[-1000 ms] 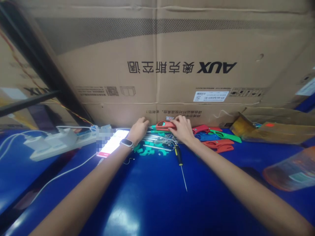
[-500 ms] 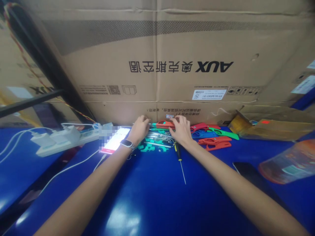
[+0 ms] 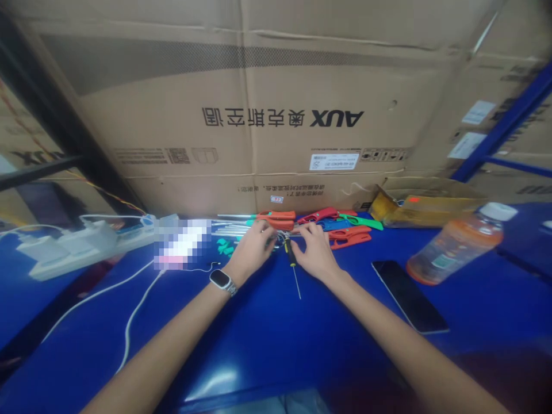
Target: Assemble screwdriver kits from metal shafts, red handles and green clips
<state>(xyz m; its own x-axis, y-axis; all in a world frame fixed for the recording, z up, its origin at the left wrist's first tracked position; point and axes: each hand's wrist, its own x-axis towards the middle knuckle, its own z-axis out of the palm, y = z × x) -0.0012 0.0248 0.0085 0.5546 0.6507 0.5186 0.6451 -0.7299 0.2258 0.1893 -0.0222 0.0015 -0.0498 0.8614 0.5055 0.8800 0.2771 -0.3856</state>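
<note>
My left hand (image 3: 254,248) is bent over the pile of metal rods (image 3: 233,227) and small parts, its fingers curled together; whatever they pinch is too small to make out. My right hand (image 3: 318,251) rests just right of the pile, thumb apart from the fingers, fingertips by the loose parts. Between the hands lies a black-and-yellow screwdriver (image 3: 291,253), its shaft toward me. Orange lighter-like casings (image 3: 276,218) lie behind the left hand. Red casings (image 3: 351,236), a blue casing (image 3: 337,224) and a green casing (image 3: 362,221) sit beyond the right hand. Small green pieces (image 3: 224,247) lie left.
A white power strip (image 3: 56,261) with plugs and cables, and a blurred-out bright screen (image 3: 183,244), are at left. On the right are a dark phone (image 3: 409,294), a bottle (image 3: 457,244) and an open carton (image 3: 435,210). A large cardboard box (image 3: 276,86) stands behind.
Both hands have come off the orange casing, which now lies at the back of the pile. They have moved nearer to me, around the screwdriver handle. The view has turned right.
</note>
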